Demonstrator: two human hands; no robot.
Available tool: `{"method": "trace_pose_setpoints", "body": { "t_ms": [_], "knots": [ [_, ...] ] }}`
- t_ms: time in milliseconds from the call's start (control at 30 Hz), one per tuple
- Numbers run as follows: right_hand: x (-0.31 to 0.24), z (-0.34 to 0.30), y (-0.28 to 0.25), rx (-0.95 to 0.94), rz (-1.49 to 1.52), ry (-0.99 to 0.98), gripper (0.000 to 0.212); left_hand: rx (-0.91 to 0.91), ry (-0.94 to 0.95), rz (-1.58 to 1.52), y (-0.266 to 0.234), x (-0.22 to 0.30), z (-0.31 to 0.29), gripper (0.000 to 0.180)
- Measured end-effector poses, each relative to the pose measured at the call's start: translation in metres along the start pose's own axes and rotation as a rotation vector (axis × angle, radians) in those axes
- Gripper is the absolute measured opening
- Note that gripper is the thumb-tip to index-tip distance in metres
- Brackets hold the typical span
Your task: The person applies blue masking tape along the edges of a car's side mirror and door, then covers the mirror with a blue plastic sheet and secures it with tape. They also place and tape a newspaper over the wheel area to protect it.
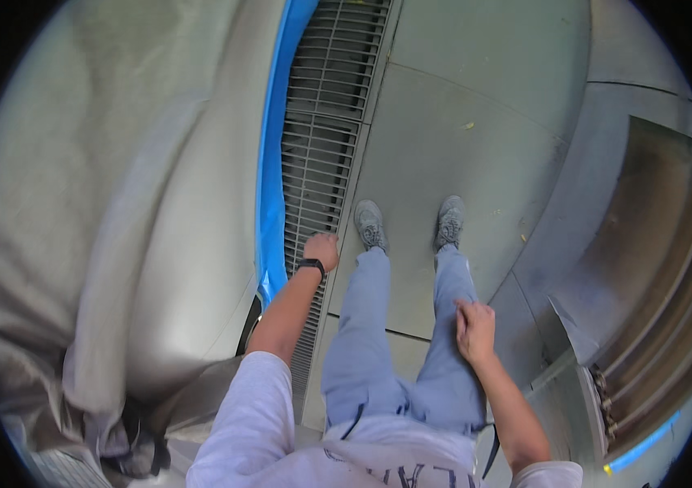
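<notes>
Left hand (322, 252) above drain grate (322, 154), right hand (475, 329) by trouser leg (445, 350); hands apart, grips can't be told. Blue strip (271, 163) left of grate. Handling seemingly not begun; remainder unclear.

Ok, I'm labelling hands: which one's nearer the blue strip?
Left. The left hand is right of the blue strip, over the floor grate; the right hand is farther off, by the right trouser leg.

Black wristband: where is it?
Just left of centre in the head view, the black wristband circles the wrist of the left hand, with floor grating beyond.
</notes>
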State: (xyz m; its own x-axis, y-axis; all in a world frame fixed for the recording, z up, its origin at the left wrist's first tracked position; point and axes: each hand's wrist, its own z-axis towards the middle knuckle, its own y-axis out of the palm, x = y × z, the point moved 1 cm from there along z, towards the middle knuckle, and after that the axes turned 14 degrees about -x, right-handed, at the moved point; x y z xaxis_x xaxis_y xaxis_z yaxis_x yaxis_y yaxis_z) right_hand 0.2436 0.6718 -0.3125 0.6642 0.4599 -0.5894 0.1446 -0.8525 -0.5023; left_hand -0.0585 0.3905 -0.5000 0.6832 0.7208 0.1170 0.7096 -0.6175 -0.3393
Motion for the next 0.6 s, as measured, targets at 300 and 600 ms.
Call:
{"method": "trace_pose_setpoints", "body": {
  "t_ms": [300,600],
  "knots": [
    [-0.004,0.022,0.060,-0.211,-0.099,0.023,0.025,-0.358,-0.181,1.047,-0.019,-0.163,0.203,0.050],
    [-0.025,0.043,0.065,-0.204,-0.089,0.020,0.024,-0.629,-0.261,1.108,-0.029,-0.185,0.197,0.044]
  ]
}}
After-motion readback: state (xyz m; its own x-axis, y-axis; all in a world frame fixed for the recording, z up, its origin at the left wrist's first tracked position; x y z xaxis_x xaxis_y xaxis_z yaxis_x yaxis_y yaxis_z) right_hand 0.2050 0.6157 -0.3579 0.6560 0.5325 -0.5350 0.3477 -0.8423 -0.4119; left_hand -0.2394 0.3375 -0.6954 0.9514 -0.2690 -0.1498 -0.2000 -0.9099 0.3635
